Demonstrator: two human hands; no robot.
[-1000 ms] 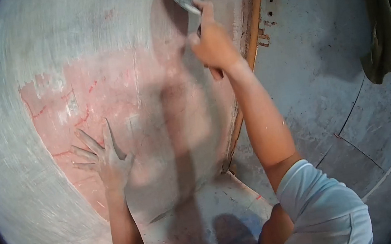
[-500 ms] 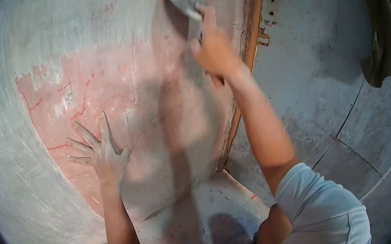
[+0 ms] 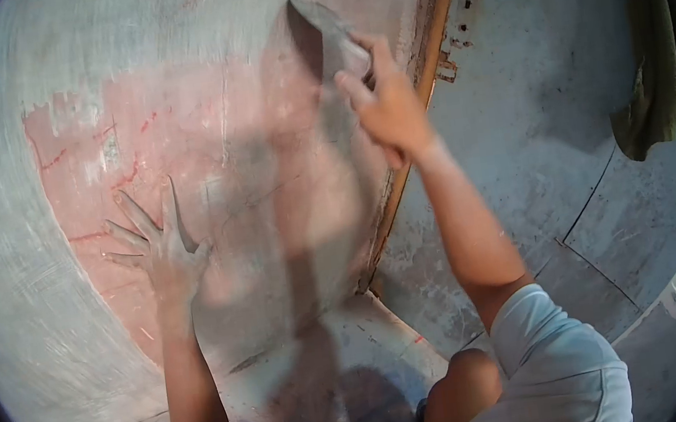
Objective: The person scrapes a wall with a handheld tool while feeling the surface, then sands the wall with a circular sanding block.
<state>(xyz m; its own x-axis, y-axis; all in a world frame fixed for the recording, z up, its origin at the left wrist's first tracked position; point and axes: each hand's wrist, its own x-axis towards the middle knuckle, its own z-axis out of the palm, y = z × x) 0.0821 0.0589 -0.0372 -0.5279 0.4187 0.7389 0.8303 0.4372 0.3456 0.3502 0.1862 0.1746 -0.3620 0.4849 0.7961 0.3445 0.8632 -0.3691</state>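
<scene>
Seen from the head camera, the right hand (image 3: 389,108) is raised at the far centre of the scene, its fingers curled tight around the handle of a trowel (image 3: 326,31), with the forefinger laid along the back of the blade; the blade itself, grey with plaster, lies flat against the wall (image 3: 203,143) just above the hand, close to the left of the wooden edge strip (image 3: 416,92) that runs down the corner. The left hand (image 3: 159,254) is lower and well to the left, apart from the trowel, pressed open-palmed on the same wall with all its fingers spread wide and pointing up; it holds nothing, and it is dusted grey. Under that hand the wall shows a large bare pinkish patch (image 3: 170,147) marked with thin red lines, while a band of grey plaster (image 3: 17,276) (streaked with curved strokes) rings the patch on the left and above. The shadow of the arm and tool falls dark across the middle of the patch. To the right of the strip stands a second, grey-white wall (image 3: 544,101) with thin seams, and an olive cloth (image 3: 659,79) hangs at its far right edge. The pale sleeve (image 3: 558,353) of the person's shirt fills the near right
</scene>
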